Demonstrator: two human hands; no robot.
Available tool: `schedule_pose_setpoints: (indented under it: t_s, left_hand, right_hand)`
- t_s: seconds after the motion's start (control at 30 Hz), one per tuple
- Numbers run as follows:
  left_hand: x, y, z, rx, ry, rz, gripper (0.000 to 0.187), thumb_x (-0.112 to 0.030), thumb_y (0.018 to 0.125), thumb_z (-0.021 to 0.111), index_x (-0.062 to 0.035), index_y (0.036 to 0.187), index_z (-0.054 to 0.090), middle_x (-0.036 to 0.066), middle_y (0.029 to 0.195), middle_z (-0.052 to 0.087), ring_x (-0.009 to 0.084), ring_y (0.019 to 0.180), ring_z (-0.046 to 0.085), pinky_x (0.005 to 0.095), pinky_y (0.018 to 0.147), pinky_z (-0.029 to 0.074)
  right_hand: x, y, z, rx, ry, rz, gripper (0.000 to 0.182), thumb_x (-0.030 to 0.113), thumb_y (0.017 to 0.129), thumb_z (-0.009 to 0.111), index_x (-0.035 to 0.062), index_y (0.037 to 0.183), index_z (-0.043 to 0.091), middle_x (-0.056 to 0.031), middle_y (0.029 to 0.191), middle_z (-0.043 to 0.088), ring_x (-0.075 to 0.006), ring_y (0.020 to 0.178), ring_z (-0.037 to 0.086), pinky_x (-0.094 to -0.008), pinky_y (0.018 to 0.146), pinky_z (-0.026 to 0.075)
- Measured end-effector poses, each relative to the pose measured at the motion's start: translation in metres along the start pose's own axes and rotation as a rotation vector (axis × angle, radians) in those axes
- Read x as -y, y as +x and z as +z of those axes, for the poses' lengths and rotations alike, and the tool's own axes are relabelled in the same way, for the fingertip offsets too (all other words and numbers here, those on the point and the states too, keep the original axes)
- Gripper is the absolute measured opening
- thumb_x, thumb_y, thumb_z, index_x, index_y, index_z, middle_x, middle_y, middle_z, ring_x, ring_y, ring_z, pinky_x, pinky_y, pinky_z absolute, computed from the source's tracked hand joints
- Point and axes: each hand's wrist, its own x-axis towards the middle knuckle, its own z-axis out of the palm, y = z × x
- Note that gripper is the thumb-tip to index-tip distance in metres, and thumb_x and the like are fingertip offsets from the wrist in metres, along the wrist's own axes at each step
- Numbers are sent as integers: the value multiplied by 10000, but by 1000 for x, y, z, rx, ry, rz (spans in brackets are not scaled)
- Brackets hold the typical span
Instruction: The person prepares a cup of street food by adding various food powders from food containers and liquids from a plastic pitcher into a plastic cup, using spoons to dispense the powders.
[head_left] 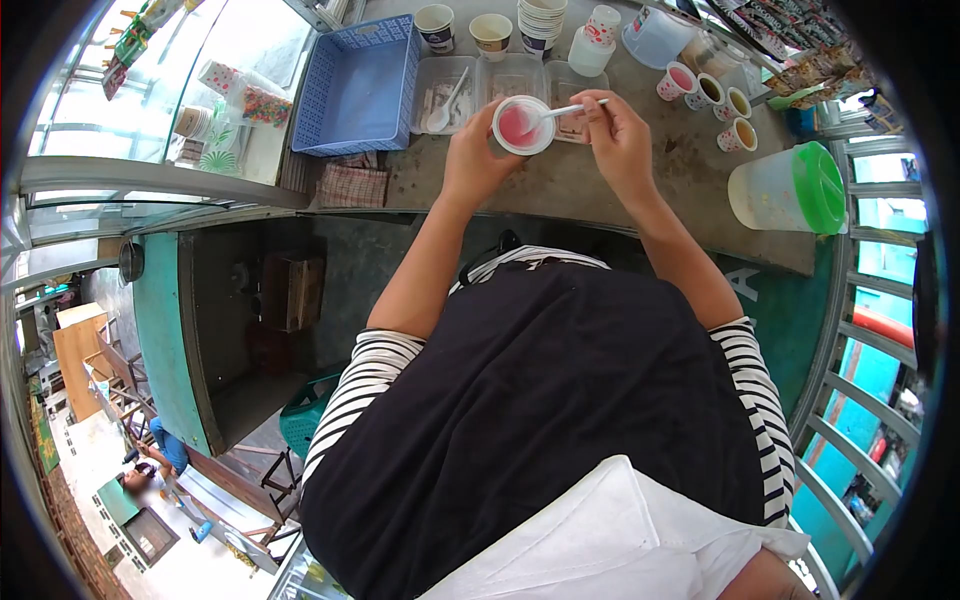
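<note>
My left hand (475, 155) grips a white paper cup of pink liquid (522, 125), held just above the grey desk (600, 185). My right hand (615, 130) pinches a white plastic spoon (562, 110), its bowl dipped into the cup. Behind the cup: clear plastic trays (470, 90), one holding another spoon. Left: blue plastic basket (355, 85). Right: four small filled cups (715, 100); a translucent jug with green lid (790, 188), lying on its side.
</note>
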Motion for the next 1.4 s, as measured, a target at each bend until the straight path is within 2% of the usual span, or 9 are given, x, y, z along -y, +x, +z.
schedule_pose_setpoints:
  t_s: [0.13, 0.2, 0.33, 0.63, 0.7, 0.83, 1.03, 1.23, 1.4]
  left_hand:
    - [-1, 3, 1, 2, -9, 25, 701, -103, 636, 854, -37, 1280, 584, 155, 1168, 683, 300, 1065, 674, 375, 907, 530]
    - [0, 4, 4, -7, -82, 38, 705, -89, 633, 856, -25, 1279, 582, 149, 1171, 682, 286, 1065, 676, 364, 898, 535]
    - [1, 6, 8, -21, -60, 88, 702, -83, 638, 856, -15, 1279, 579, 149, 1163, 683, 274, 1058, 677, 353, 898, 537]
    - [-16, 10, 9, 162, -33, 37, 682, -102, 663, 849, -27, 1286, 581, 151, 1185, 673, 265, 1087, 665, 364, 901, 542]
    - [-16, 11, 11, 277, -128, -33, 646, -126, 670, 846, -34, 1260, 598, 150, 1174, 675, 272, 1076, 667, 370, 891, 548]
    - [-21, 15, 14, 332, -40, -14, 610, -148, 672, 848, -35, 1224, 614, 150, 1153, 681, 286, 1050, 671, 370, 880, 554]
    - [-15, 17, 22, 322, 5, 0, 609, -142, 654, 845, -36, 1210, 619, 148, 1108, 695, 298, 1018, 678, 376, 850, 557]
    - [-18, 21, 34, 387, 59, -7, 632, -142, 645, 849, -45, 1226, 619, 152, 1119, 696, 324, 1038, 669, 399, 882, 526]
    - [-22, 26, 51, 377, 101, -2, 623, -149, 665, 838, -52, 1240, 619, 151, 1126, 695, 331, 1047, 664, 406, 892, 517]
  right_hand:
    - [14, 4, -14, 78, -153, -212, 119, 101, 972, 594, 35, 1012, 684, -74, 776, 668, -115, 630, 585, -263, 588, 465]
    - [17, 3, -16, 186, -249, -341, 121, 64, 957, 577, 43, 1027, 673, -115, 874, 687, -224, 702, 635, -304, 660, 503]
    - [15, -3, -18, 257, -220, -414, 182, -28, 953, 526, 28, 1068, 655, -95, 926, 683, -152, 712, 596, -270, 700, 507]
    - [33, 19, -32, 432, -363, -374, 270, -100, 816, 531, 18, 1042, 620, -122, 1005, 668, -294, 900, 663, -366, 812, 534]
    - [34, 23, -28, 485, -483, -599, 246, -61, 823, 550, 19, 1048, 614, -132, 996, 664, -333, 936, 643, -392, 850, 522]
    - [20, 22, -25, 539, -540, -602, 214, -30, 829, 561, 15, 1033, 607, -130, 999, 664, -347, 963, 628, -411, 860, 513]
    - [3, 13, -40, 384, -364, -318, 189, -23, 817, 564, 21, 995, 606, -108, 990, 671, -323, 940, 631, -411, 854, 493]
    - [14, -3, -40, 398, -650, -611, 164, 18, 819, 598, 42, 977, 636, -102, 962, 676, -306, 878, 626, -411, 772, 470]
    - [7, 3, -44, 272, -511, -361, 113, 129, 920, 592, 31, 959, 632, -124, 791, 674, -337, 766, 646, -434, 712, 479]
